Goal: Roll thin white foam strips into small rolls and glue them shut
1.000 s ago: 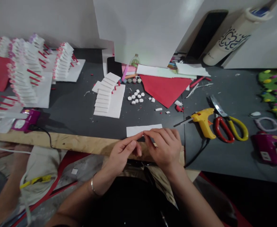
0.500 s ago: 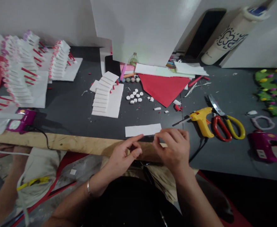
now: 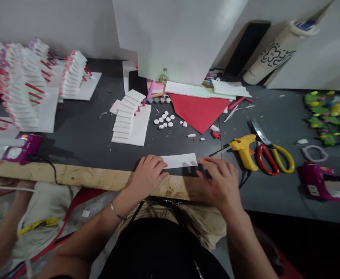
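A narrow strip of white paper (image 3: 181, 160) lies along the front of the dark table. My left hand (image 3: 149, 174) is at its left end, fingers bent over the strip and thumb by the lower edge, hiding that end. Just off the right end is my right hand (image 3: 220, 180), fingers apart and slightly curled, with nothing seen in it. Behind the strip lie several small white discs (image 3: 164, 119) and a white stepped staircase model (image 3: 124, 120) on a flat base. Right of my right hand rests a yellow glue gun (image 3: 243, 149).
Scissors (image 3: 268, 155) with red and yellow handles lie beyond the glue gun. A red sheet (image 3: 200, 110) is at the back, a white bottle (image 3: 274, 56) behind right. More staircase models (image 3: 27, 85) stand left. A purple device (image 3: 321, 181) sits right. Another person's arm (image 3: 10, 217) shows lower left.
My left hand has moved up and left onto the strip's left end. The right hand has shifted right, its fingers loosening from a pinch. The view has shifted slightly.
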The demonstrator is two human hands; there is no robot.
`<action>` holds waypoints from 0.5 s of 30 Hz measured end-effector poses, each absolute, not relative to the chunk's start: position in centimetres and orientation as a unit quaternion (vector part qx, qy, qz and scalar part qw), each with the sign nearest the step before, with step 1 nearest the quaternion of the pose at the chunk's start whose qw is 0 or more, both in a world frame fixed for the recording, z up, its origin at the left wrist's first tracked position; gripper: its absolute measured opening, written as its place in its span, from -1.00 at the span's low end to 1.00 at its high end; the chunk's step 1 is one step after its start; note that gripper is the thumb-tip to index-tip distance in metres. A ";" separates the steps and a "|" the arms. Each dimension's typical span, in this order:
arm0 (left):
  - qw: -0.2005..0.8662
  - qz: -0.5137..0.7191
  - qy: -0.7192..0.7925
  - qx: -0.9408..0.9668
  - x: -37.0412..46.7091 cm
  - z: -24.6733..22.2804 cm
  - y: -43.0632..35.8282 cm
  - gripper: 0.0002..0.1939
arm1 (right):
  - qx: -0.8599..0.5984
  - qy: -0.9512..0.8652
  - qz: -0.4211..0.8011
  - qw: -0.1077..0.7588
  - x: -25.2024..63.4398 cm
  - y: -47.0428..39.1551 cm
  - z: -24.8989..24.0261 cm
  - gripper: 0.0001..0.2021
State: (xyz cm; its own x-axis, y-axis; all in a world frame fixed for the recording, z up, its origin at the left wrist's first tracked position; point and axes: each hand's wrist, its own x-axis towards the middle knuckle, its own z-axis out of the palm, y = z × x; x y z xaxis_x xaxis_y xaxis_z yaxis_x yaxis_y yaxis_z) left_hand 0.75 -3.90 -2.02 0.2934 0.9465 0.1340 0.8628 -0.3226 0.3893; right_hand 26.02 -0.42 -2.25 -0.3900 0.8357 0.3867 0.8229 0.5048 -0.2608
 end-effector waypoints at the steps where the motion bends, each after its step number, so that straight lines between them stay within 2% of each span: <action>1: 0.116 0.168 0.568 0.797 0.8 -2.2 -3.7 -0.82 | -0.478 -0.848 0.025 0.227 25.0 -0.2 -2.4 -0.69; 8: 0.098 0.187 0.559 0.802 0.5 -3.0 -3.4 -0.76 | -0.414 -0.885 0.067 0.203 22.3 1.4 -3.4 -0.92; 15: 0.135 0.223 0.553 0.791 -0.6 -3.4 -3.9 -0.79 | -0.425 -0.872 0.084 0.228 23.1 0.7 -3.7 -0.88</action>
State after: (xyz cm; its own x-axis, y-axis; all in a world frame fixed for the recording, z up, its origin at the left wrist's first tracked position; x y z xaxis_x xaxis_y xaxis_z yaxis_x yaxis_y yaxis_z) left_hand -0.60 -3.89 -3.40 0.2883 0.9357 0.2035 0.8158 -0.3512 0.4594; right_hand 23.07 0.66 -3.67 -0.5355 0.7790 0.3262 0.7024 0.6253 -0.3400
